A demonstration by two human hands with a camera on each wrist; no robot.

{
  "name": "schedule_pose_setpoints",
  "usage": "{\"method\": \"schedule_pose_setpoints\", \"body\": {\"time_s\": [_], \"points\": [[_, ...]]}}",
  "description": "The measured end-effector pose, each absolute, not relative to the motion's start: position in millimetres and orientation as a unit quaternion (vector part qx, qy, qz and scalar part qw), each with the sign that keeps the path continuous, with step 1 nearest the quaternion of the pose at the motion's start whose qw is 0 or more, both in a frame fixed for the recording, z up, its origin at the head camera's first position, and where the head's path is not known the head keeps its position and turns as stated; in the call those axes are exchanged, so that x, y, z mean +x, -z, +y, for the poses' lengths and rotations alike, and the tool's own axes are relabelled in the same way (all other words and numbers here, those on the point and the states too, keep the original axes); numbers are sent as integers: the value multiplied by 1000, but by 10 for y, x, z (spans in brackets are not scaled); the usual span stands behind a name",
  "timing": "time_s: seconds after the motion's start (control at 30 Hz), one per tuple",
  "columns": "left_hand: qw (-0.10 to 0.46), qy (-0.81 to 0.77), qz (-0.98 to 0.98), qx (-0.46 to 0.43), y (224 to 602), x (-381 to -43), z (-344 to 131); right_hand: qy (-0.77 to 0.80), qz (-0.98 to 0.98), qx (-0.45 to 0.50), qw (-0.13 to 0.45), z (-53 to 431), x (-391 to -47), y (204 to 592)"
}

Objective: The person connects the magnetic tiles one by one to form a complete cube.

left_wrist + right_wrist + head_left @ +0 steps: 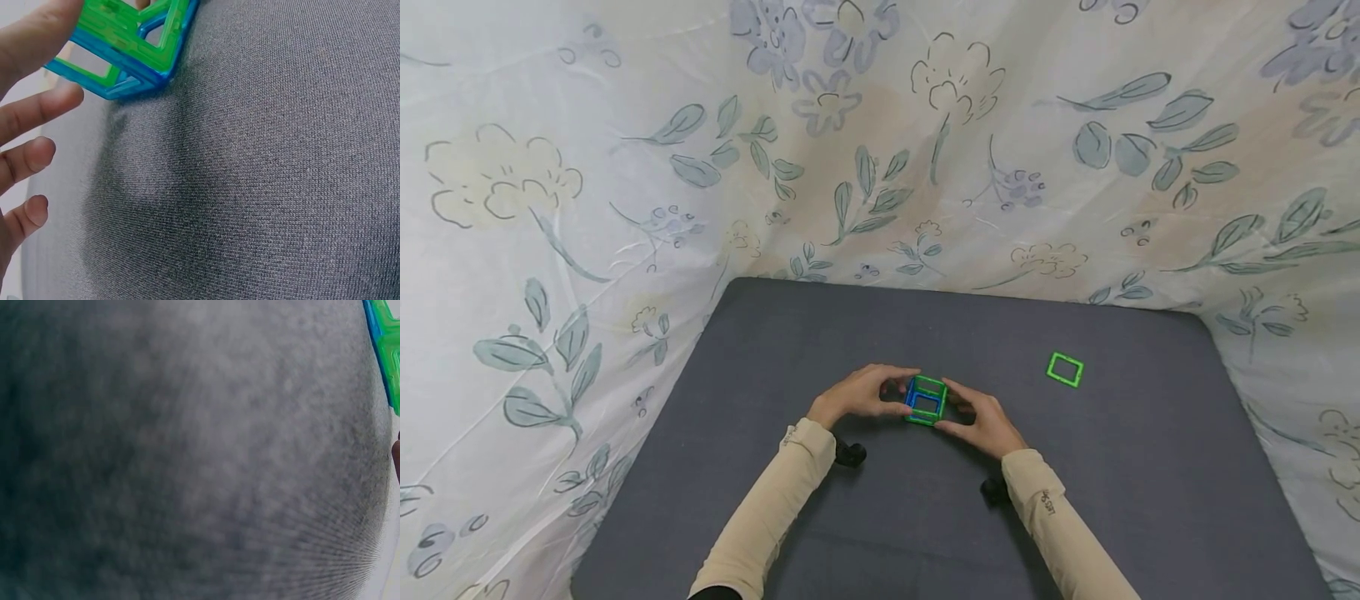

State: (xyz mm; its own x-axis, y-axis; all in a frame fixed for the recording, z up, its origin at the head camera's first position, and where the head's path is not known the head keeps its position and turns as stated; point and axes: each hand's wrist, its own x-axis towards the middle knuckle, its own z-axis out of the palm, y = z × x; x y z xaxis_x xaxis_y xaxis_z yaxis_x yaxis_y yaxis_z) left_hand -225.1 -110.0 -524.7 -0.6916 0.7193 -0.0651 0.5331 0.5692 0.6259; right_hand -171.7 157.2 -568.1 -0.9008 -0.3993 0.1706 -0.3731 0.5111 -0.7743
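Observation:
A small box of blue and green magnetic tiles (pixel 927 393), square frames with openings, stands between the two hands. On its left side, my left hand (pixel 863 392) holds it with thumb and index finger. The left wrist view shows the thumb overlapping the tile box (pixel 128 50), while the other fingers spread apart below it. From the right, my right hand (pixel 987 422) grips the box with index finger above and thumb at the near lower corner. Only an edge of the box (pixel 387 350) and a fingertip (pixel 397 453) show in the right wrist view.
A single green square tile (pixel 1063 382) lies flat to the right of the hands, farther back. The dark grey cloth-covered table (pixel 1150 467) ends at a white flowered curtain (pixel 865 125) at the back and sides.

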Motion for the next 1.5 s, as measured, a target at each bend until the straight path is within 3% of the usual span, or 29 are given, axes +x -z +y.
{"method": "schedule_pose_setpoints", "body": {"time_s": [0.5, 0.9, 1.2, 1.5], "points": [[155, -296, 876, 349, 5242, -2263, -1149, 416, 874, -251, 6, 1688, -1841, 5610], [164, -304, 874, 342, 5273, -2279, -1178, 307, 930, -202, -6, 2458, -2133, 5258], [169, -304, 873, 341, 5266, -2276, -1149, 237, 959, -145, 58, 3129, -2362, 5082], [177, -307, 873, 336, 5277, -2261, -1110, 189, 969, -104, 119, 3478, -2513, 5127]]}}
